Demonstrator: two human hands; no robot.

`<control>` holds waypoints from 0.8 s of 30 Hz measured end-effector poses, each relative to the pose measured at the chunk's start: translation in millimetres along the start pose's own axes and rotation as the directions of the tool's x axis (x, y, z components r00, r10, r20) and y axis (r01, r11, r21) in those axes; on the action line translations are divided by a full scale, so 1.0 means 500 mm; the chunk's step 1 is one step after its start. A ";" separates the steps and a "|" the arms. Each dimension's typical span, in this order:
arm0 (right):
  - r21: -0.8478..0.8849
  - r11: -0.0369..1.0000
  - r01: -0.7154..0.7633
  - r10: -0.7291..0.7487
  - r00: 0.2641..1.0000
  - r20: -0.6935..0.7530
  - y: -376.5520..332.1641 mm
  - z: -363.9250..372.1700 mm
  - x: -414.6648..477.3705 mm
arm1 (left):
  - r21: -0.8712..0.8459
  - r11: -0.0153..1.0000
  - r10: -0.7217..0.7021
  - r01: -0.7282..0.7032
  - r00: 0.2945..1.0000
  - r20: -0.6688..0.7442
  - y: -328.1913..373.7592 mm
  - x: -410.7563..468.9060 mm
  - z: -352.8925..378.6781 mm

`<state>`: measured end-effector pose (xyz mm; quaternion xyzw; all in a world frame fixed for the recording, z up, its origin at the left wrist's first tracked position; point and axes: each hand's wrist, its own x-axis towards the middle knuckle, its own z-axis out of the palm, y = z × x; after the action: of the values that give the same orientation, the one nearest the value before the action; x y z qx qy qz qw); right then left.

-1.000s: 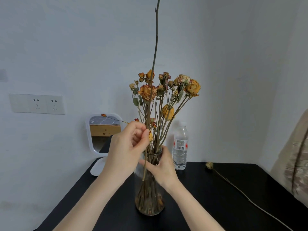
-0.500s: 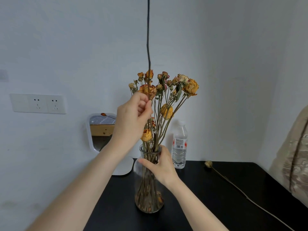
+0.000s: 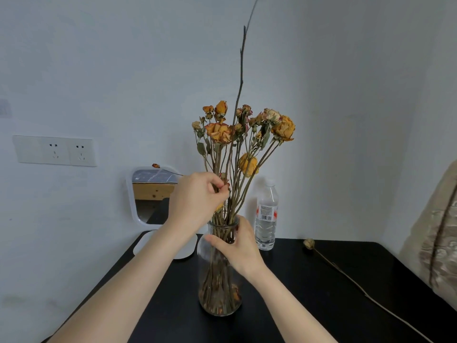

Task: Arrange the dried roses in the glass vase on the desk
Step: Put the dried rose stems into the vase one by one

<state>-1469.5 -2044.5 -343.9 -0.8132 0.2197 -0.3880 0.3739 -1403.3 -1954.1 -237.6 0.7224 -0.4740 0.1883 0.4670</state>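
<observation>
Counts: one glass vase (image 3: 220,280), one bunch of dried roses (image 3: 243,134) in it (heads overlap, so no exact number), one tall bare stem (image 3: 241,78) rising far above the blooms, one loose rose (image 3: 309,243) lying on the desk (image 3: 309,305), two hands.

Vase stands upright at desk centre, near the front edge. The stems fill it to the bottom.

Left hand (image 3: 197,196): fingers curled together and pinching stems just above the vase mouth, on the left side of the bunch. Cannot tell which stem is held. Blooms sit above this hand, the vase directly below and slightly right of it.

Right hand (image 3: 237,246): wrapped on the vase neck from the right. The thumb lies across the near side of the glass, and the fingers curl round the rim.

Loose rose: well right of the vase, apart from both hands. Its head points to the far wall, and its long stem runs toward the near right corner.

Also: one water bottle (image 3: 266,219) just behind and right of the vase, one small mirror (image 3: 150,194) far left against the wall, one double socket plate (image 3: 54,151) on the wall.
</observation>
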 end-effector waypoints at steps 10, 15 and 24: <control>0.015 1.000 0.003 -0.003 1.000 0.003 0.000 -0.002 -0.002 | 0.041 0.996 0.077 -0.074 0.994 -0.073 0.040 0.019 -0.004; 0.030 0.999 -0.011 0.011 1.000 0.007 0.001 -0.003 -0.001 | 0.068 0.989 0.131 -0.133 0.991 0.027 0.067 0.034 0.015; 0.021 1.000 -0.007 0.007 1.000 0.021 0.003 -0.001 -0.003 | 0.058 0.994 0.084 -0.094 0.985 0.149 0.055 0.040 0.031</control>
<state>-1470.9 -2044.6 -345.4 -0.8125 0.2147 -0.3806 0.3858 -1420.2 -1980.4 -217.2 0.7270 -0.5325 0.1706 0.3984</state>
